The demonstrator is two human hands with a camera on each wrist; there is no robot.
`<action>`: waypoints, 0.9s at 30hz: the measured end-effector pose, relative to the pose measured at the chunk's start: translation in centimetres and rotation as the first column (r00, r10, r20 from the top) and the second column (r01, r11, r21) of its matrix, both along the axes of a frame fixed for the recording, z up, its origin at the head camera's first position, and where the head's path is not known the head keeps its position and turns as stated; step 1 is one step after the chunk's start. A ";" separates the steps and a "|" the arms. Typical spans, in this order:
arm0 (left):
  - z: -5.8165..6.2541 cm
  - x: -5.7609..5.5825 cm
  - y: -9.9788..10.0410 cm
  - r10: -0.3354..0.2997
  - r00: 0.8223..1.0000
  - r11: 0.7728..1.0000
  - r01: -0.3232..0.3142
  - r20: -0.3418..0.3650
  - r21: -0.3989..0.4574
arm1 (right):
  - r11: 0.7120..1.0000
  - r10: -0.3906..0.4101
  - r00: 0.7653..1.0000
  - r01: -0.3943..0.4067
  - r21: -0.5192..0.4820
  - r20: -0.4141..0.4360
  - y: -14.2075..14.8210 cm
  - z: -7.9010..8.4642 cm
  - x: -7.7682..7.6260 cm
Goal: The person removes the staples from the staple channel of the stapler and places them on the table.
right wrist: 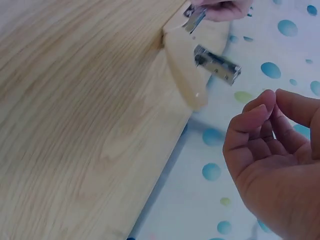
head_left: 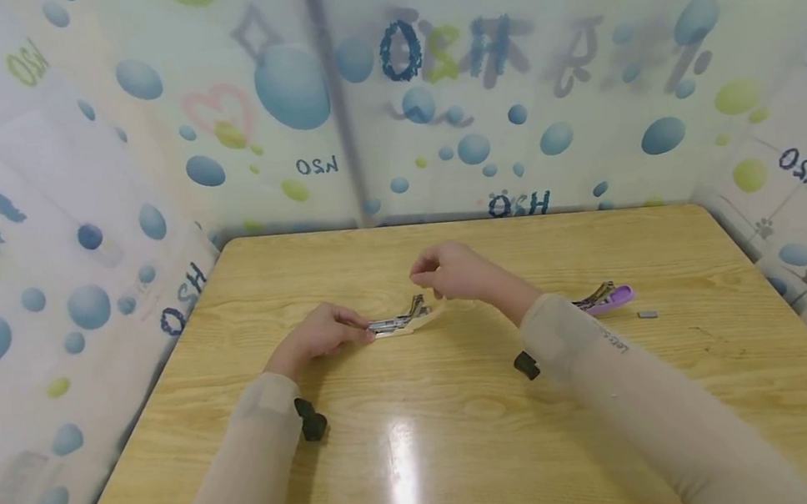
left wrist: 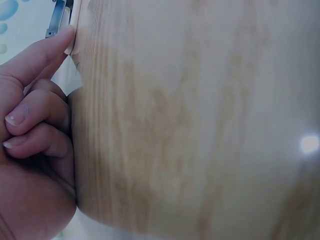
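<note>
A cream stapler (head_left: 392,327) lies opened out on the table, its metal parts exposed and one metal piece sticking up. My left hand (head_left: 322,331) pinches its left end between thumb and finger; in the left wrist view only that end of the stapler (left wrist: 57,19) shows, with the other fingers curled. Above the stapler's right end is my right hand (head_left: 455,271), apart from it. In the right wrist view, the right hand (right wrist: 275,150) has thumb and fingertips brought together, with nothing visible between them. The cream cover (right wrist: 182,67) angles down toward that hand.
Partly behind the right forearm lies a purple stapler (head_left: 612,299), also opened. A small grey strip of staples (head_left: 647,314) sits to its right. Patterned curtain walls (head_left: 404,134) border the wooden table (head_left: 473,445) at the back and sides.
</note>
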State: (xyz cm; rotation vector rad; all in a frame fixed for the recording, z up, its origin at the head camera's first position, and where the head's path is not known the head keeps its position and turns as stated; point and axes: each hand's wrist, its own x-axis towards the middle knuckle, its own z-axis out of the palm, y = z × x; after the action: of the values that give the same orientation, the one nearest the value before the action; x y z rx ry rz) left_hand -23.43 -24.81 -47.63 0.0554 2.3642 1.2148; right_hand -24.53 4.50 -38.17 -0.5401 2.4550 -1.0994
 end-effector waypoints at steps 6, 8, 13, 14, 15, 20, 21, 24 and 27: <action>-0.1 0.0 -0.1 -0.009 1.000 1.000 0.009 0.000 -0.009 | 0.994 -0.021 0.999 0.025 -0.105 0.044 -2.3 -0.2 0.8; -0.1 0.0 -0.2 -0.007 1.000 1.000 0.007 -0.001 -0.010 | 0.990 -0.028 0.997 0.038 -0.138 0.068 -3.0 -0.5 1.0; -0.1 -0.2 -0.2 -0.015 1.000 1.000 0.015 -0.013 -0.020 | 0.974 -0.053 0.989 0.081 -0.210 0.138 -4.6 -1.4 1.8; -0.1 -0.2 -0.2 -0.017 1.000 1.000 0.016 -0.014 -0.022 | 0.971 -0.059 0.986 0.092 -0.219 0.153 -4.9 -1.7 2.1; -0.1 -0.2 -0.2 -0.017 1.000 1.000 0.017 -0.015 -0.023 | 0.969 -0.065 0.984 0.102 -0.227 0.166 -5.3 -2.0 2.4; 0.0 -0.1 -0.2 -0.026 0.999 1.000 0.026 -0.020 -0.016 | 0.942 -0.101 0.968 0.167 -0.292 0.229 -7.0 -3.9 3.9; 0.0 -0.2 -0.2 -0.028 0.999 0.999 0.028 -0.021 -0.016 | 0.936 -0.111 0.966 0.180 -0.301 0.232 -7.2 -4.4 4.1; 0.1 -0.2 -0.1 -0.032 0.999 0.999 0.032 -0.025 -0.021 | 0.917 -0.154 0.959 0.228 -0.326 0.238 -7.6 -5.7 4.5; 0.1 -0.1 -0.1 -0.026 0.999 0.999 0.026 -0.023 -0.023 | 0.907 -0.205 0.948 0.278 -0.317 0.244 -7.8 -7.0 5.0</action>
State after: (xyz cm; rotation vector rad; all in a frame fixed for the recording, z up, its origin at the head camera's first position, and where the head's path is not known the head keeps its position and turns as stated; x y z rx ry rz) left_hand -23.57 -24.90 -47.50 0.0928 2.3892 1.1816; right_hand -19.53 -3.27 -45.15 -0.2037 2.1976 -1.6239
